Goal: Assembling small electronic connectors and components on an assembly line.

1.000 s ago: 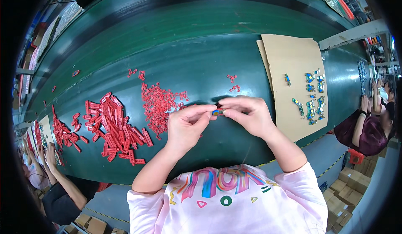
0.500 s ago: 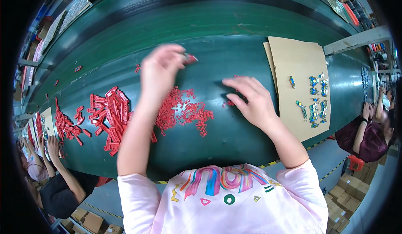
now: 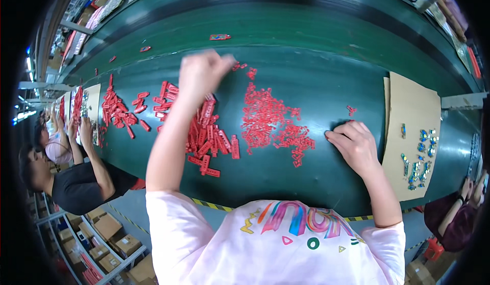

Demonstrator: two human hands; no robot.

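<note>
My left hand (image 3: 201, 76) is lifted over the green belt (image 3: 316, 70), blurred, with its fingers bunched; whether it holds anything is hidden. It hovers above a heap of long red plastic strips (image 3: 209, 139). To the right of that lies a spread of tiny red parts (image 3: 270, 121). My right hand (image 3: 354, 144) rests knuckles-up on the belt just right of the tiny parts, fingers curled down, nothing visible in it. Two tiny red bits (image 3: 351, 110) lie just beyond it.
A brown cardboard sheet (image 3: 408, 106) at the right carries several small blue-green pieces (image 3: 419, 155). More red strips (image 3: 120, 109) lie further left, one red piece (image 3: 219, 37) far up the belt. Co-workers (image 3: 76, 178) sit at the left, another person (image 3: 454, 218) at the right. Cartons (image 3: 109, 229) are stacked below.
My hands parted from a small piece held together at the centre. The left hand swung up and left over the strips; the right hand dropped onto the belt.
</note>
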